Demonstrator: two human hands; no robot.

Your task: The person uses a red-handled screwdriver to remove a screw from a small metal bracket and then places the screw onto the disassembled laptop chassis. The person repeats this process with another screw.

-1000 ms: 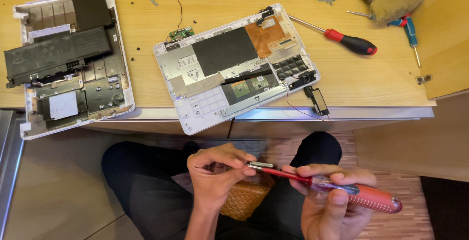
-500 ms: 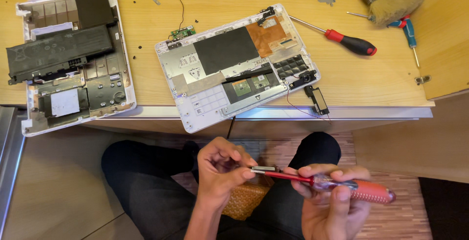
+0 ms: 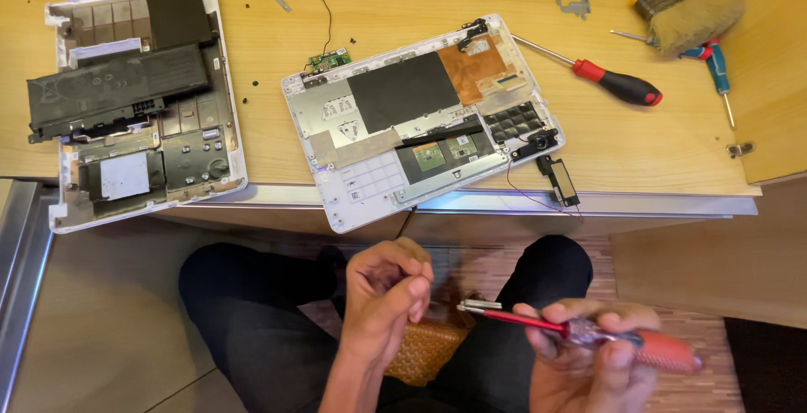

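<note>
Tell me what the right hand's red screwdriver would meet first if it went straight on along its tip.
The right hand points the red screwdriver leftward; its tip would likely meet the left hand's fingers first, though depth is unclear.

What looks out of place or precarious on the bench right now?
The opened white laptop base lies askew, its near corner past the table edge. A small black speaker dangles by thin wires at that edge. Loose tiny screws lie scattered on the wood.
</note>
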